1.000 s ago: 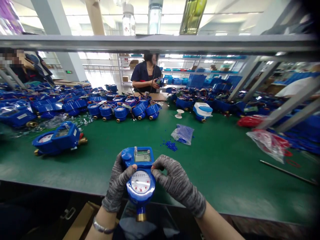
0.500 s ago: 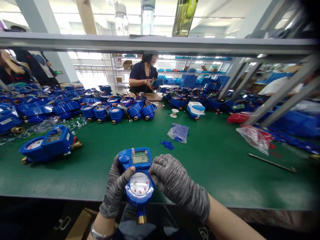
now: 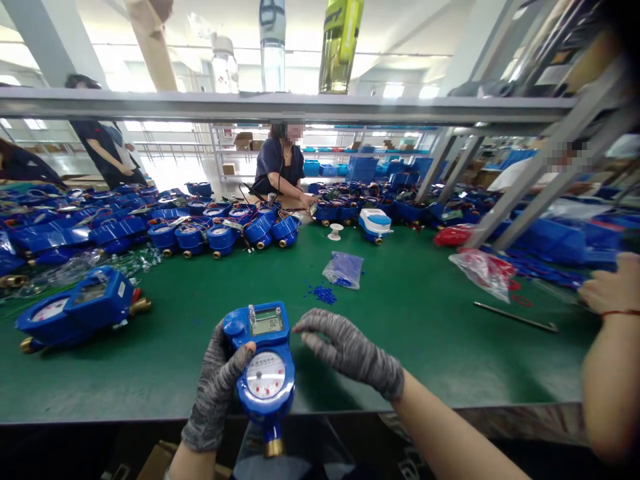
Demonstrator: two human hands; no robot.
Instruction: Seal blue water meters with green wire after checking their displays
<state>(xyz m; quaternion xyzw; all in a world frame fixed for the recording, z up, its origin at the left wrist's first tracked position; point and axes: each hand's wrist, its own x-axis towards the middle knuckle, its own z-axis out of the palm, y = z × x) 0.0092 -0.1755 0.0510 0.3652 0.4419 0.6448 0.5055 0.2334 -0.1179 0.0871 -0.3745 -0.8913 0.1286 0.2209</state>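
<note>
A blue water meter (image 3: 265, 400) with a round white dial and a small digital display is held at the table's front edge, its brass end pointing toward me. My left hand (image 3: 215, 380), in a grey glove, grips its left side with the thumb over the body. Just right of the display, my right hand (image 3: 345, 350) hovers in a matching glove, fingers stretched and slightly apart, with nothing visible in them. Beyond the meter lie small blue pieces (image 3: 324, 294) and a clear plastic bag (image 3: 345, 269) with more of them inside.
Another blue meter (image 3: 80, 305) lies at left. Many meters (image 3: 220, 239) crowd the back of the green table (image 3: 415, 300). A metal rod (image 3: 515, 316) and a bag with red rings (image 3: 485, 270) lie at right, near another person's arm (image 3: 613, 353). A shelf (image 3: 300, 105) with bottles spans overhead.
My right hand has come away from the meter's side and its fingers have straightened. A co-worker's arm has appeared at the right. The person opposite now reaches down to the meters.
</note>
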